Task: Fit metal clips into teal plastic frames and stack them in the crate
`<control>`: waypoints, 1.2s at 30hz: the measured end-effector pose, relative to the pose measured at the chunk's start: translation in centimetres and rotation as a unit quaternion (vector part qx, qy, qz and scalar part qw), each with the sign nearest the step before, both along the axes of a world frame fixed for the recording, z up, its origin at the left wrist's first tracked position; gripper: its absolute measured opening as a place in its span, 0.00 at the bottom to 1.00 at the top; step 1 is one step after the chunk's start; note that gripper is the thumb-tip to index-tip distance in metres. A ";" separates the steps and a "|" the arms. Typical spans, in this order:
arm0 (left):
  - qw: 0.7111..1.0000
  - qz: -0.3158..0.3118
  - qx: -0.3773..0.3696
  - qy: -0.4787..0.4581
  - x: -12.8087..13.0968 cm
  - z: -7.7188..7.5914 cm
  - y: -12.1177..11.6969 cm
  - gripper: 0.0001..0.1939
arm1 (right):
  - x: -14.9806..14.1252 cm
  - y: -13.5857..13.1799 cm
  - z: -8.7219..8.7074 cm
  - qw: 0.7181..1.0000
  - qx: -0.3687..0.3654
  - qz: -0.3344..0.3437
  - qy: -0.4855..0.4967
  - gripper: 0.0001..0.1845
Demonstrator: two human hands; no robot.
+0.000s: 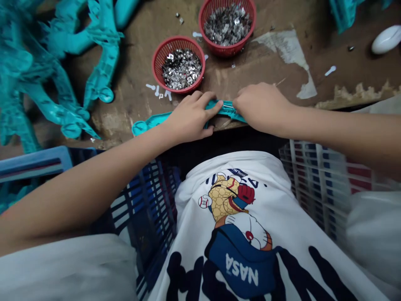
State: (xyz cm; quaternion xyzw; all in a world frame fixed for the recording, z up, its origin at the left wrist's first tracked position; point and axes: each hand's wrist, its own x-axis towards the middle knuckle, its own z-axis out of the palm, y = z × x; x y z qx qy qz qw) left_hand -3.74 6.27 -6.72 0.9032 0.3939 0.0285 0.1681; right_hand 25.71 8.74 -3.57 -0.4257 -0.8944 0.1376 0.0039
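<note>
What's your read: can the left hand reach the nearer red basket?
Likely yes: no obstacle shows between the left hand and the nearer red basket, though that hand touches the teal part.

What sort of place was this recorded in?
Probably an assembly workshop: a worn wooden table, red plastic baskets of small metal parts, and a heap of teal plastic parts.

Workshop | worn wooden bench (pixel 134 71) | baskets (pixel 225 51) of metal pieces (pixel 182 69) | many teal parts (pixel 75 44)

White oval object (pixel 387 40) on the tabletop (pixel 260 65), blue crate (pixel 34 162) left, white crate (pixel 319 167) right
</note>
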 end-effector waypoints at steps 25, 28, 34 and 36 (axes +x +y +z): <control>0.999 0.016 -0.012 -0.048 0.1 -0.9 0.6 0.46 | 0.8 3.2 2.7 0.962 -0.074 -0.068 0.255 0.13; 0.999 0.019 -0.010 -0.049 0.2 -0.8 0.4 0.47 | 0.6 2.4 3.2 0.978 -0.052 -0.036 0.199 0.06; 1.000 0.013 -0.014 -0.023 0.5 -0.1 0.1 0.47 | 1.5 4.7 2.7 0.990 0.009 -0.021 0.141 0.16; 1.000 0.014 -0.017 -0.012 0.6 0.0 0.1 0.47 | 1.9 6.1 1.8 0.996 0.025 -0.041 0.072 0.19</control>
